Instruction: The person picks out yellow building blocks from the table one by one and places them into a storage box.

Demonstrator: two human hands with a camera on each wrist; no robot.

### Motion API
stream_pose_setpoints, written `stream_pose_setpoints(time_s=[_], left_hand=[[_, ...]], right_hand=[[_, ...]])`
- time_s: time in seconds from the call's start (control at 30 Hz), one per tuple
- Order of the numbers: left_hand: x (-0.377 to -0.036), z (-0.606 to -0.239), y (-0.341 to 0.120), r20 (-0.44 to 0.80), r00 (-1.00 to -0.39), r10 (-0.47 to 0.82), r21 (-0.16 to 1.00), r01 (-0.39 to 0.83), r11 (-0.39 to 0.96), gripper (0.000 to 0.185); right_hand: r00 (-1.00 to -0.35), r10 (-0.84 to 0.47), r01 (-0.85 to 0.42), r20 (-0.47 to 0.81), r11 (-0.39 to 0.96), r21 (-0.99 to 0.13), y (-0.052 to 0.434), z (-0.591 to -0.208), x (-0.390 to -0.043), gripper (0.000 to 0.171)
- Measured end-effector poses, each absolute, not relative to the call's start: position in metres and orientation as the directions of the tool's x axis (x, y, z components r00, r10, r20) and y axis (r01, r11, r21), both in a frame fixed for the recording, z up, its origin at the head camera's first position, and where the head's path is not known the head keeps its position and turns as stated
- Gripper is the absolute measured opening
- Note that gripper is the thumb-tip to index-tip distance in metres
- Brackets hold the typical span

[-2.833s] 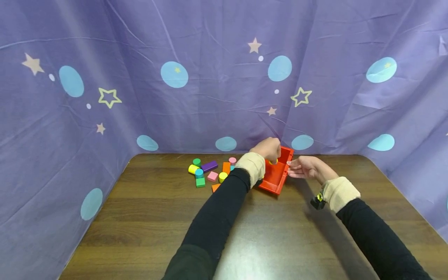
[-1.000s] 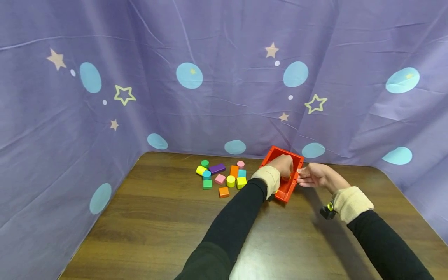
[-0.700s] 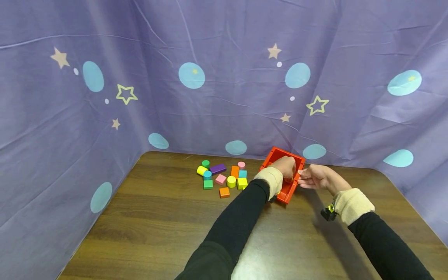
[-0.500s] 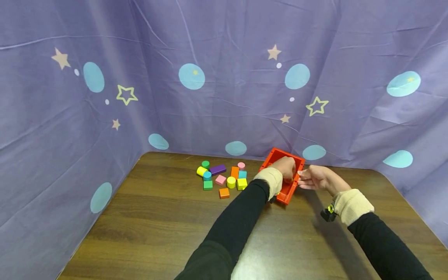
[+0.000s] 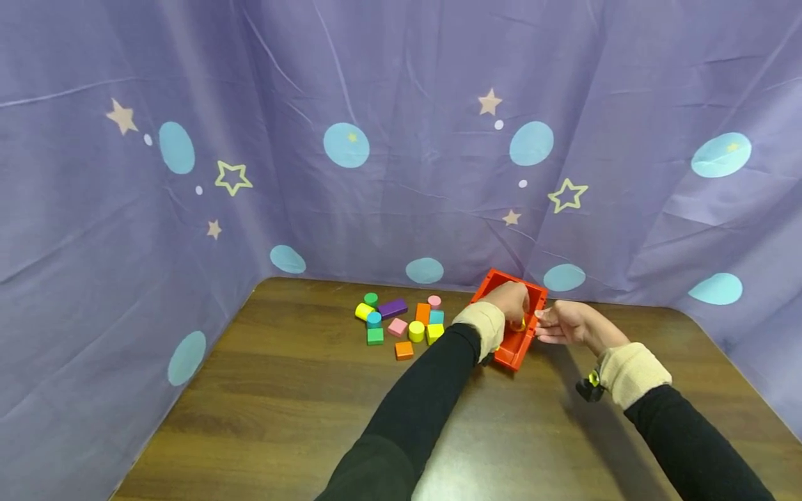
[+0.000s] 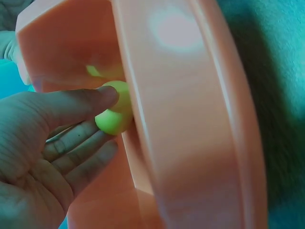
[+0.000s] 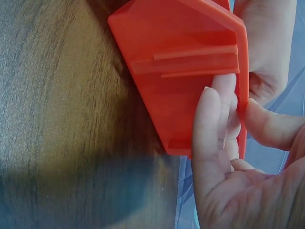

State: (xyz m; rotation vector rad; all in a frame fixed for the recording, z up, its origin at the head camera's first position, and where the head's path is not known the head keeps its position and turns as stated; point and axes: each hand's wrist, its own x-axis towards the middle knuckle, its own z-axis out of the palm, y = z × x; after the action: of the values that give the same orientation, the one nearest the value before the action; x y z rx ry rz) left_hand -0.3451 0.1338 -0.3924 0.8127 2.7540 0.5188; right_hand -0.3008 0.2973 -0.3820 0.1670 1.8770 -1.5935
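Observation:
My left hand [image 5: 509, 300] reaches into a red plastic bin [image 5: 515, 356] at the back right of the table. In the left wrist view, its thumb and fingers pinch a smooth yellow rounded piece [image 6: 114, 112] close against the bin's inner wall. Just a yellow bit of the piece shows below that hand in the head view. My right hand [image 5: 567, 323] grips the bin's right side wall [image 7: 190, 105]. In the right wrist view, the thumb lies at the rim while the fingers rest along the outside. The bin stands tilted.
Left of the bin lie several coloured blocks, among them a purple bar [image 5: 392, 308], an orange block [image 5: 404, 350], a green block [image 5: 375, 337] and a yellow cylinder [image 5: 416, 331]. A purple patterned curtain [image 5: 401, 195] hangs behind the wooden table [image 5: 282, 410].
Since the earliest frame, my left hand has moved nearer and deeper into the bin. The right hand keeps its grip on the side wall. The loose blocks keep their layout; the head view has shifted slightly.

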Motion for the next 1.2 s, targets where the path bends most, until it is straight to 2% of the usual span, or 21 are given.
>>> stream_pose_setpoints(time_s=[0.4, 0.73, 1.2], left_hand=[[-0.348, -0.386, 0.123, -0.090, -0.829, 0.552, 0.352, 0.492, 0.796, 0.030], [-0.338, -0.363, 0.115, -0.086, -0.822, 0.564, 0.329, 0.511, 0.795, 0.031], [-0.324, -0.313, 0.099, -0.066, -0.756, 0.651, 0.238, 0.622, 0.746, 0.030]], right_hand=[[-0.783, -0.306, 0.491, -0.541, 0.231, -0.840, 0.298, -0.384, -0.299, 0.027], [-0.783, -0.303, 0.486, -0.543, 0.247, -0.838, 0.299, -0.387, -0.298, 0.026], [-0.786, -0.281, 0.500, -0.551, 0.236, -0.833, 0.296, -0.385, -0.299, 0.024]])
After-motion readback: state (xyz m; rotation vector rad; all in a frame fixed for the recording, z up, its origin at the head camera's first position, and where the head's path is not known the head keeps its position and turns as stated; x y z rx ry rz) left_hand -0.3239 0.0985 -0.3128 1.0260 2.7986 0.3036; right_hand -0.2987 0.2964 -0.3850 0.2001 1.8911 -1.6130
